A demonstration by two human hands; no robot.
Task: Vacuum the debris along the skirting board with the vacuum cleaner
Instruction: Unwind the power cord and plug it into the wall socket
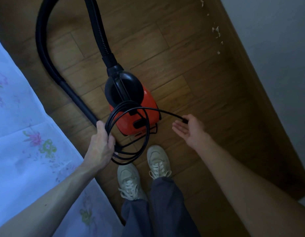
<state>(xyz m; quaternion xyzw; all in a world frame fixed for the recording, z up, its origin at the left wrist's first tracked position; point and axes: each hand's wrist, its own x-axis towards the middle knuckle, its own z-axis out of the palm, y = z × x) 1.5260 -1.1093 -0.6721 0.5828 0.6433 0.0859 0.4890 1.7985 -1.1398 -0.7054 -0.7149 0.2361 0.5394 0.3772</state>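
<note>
EDITOR: What's nearest the lens?

PHOTOGRAPHER: Two pale shoes [158,159] on the wooden floor [191,82], a floral sheet [19,125] at the left edge. Just above them, the left hand [101,144] has its fingers [110,141] curled round a coiled black power cord [146,132], and the end of the wand [79,101] runs into the same grip.

EDITOR: And the other hand?

PHOTOGRAPHER: The right hand [191,130] is palm up, fingers straight and loosely spread. The cord's free end meets it at the thumb side. Whether the thumb pinches it I cannot tell, as the hand is blurred.

EDITOR: Where's the machine?

PHOTOGRAPHER: The red vacuum cleaner [139,117] stands on the floor just ahead of the shoes, partly behind the cord loops. Its hose [40,40] arcs away and back to the wand.

EDITOR: Any cleaning done?

PHOTOGRAPHER: By my reading, none. White debris [216,31] lies scattered at the far end along the skirting board [251,82], well apart from the wand. The cord is in loops, so it looks unplugged. Left to do: uncoil, plug in, carry the nozzle over, vacuum the line.
</note>
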